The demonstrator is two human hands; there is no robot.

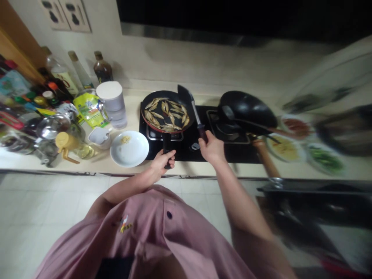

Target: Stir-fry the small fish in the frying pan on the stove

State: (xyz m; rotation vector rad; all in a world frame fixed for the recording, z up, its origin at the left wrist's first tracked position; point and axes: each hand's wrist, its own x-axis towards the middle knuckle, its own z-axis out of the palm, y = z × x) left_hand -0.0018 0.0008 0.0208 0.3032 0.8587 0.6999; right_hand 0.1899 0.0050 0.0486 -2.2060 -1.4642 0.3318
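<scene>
My left hand point(164, 161) is wrapped round the black handle of a frying pan point(168, 95), which sits over the left burner of the stove. Several small browned fish point(158, 115) lie spread across the pan's dark inside. In my right hand point(212, 148) is the dark grip of a spatula point(195, 106). Its black blade is raised at the pan's right rim, apart from the fish as far as I can see. A white plate point(129, 155) with a little chopped yellowish food stands just left of the pan.
A black wok point(248, 112) with a wooden handle point(265, 158) rests on the right burner. Beyond it are plates of red, yellow and green food point(325, 158), blurred. Bottles, jars, a lidded pitcher point(112, 104) and an oil jug point(68, 145) crowd the left counter. A dark hood point(232, 19) hangs above.
</scene>
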